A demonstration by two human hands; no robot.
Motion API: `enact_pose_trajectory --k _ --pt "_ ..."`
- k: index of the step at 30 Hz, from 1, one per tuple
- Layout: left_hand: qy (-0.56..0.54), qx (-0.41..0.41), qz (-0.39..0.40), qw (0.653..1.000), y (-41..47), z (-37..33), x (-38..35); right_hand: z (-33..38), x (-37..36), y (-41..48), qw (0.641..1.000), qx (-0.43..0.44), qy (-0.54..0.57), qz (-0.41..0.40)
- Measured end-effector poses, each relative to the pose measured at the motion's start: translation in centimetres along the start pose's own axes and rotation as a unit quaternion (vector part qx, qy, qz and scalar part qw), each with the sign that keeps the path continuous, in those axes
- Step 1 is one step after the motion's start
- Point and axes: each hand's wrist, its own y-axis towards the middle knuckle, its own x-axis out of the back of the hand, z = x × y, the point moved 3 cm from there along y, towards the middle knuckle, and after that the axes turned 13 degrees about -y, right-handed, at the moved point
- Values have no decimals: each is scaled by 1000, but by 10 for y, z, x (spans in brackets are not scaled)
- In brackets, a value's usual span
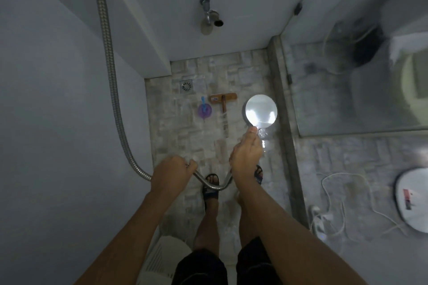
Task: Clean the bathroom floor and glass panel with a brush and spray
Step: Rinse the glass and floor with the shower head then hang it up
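Note:
My right hand [246, 155] grips the handle of a round chrome shower head [261, 111], held above the wet stone-tile floor [185, 136] with its face turned up. My left hand [171, 171] is closed around the metal shower hose [111, 71], which loops down from the wall and under to the head. A wooden scrub brush [223, 99] with a long handle lies flat on the floor ahead. The glass panel [347, 81] stands to the right behind a raised stone kerb [281, 109].
A purple and blue round item [204, 110] lies left of the brush, near the square floor drain [186, 86]. A wall tap [212, 17] juts out above. White walls close in on the left. Behind the glass are cables [335, 210] and white objects. My sandalled feet stand below.

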Motion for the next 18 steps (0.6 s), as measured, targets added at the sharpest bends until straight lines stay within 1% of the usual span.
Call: enact_pose_trajectory --k 4,8,12,15,18 --pt "-25 -21 15 999 12 -34 -17 9 26 29 1000 7 4 -23" --pt "-35 -38 41 998 24 -76 -39 16 63 65 997 21 -5 -77" --pt "-46 -54 49 996 35 -124 -55 29 94 97 996 17 4 -91" --pt "-41 -60 56 996 45 -157 -65 42 114 121 992 44 16 -114" --pt "-37 -57 55 996 59 -188 -72 54 128 151 991 49 12 -125"
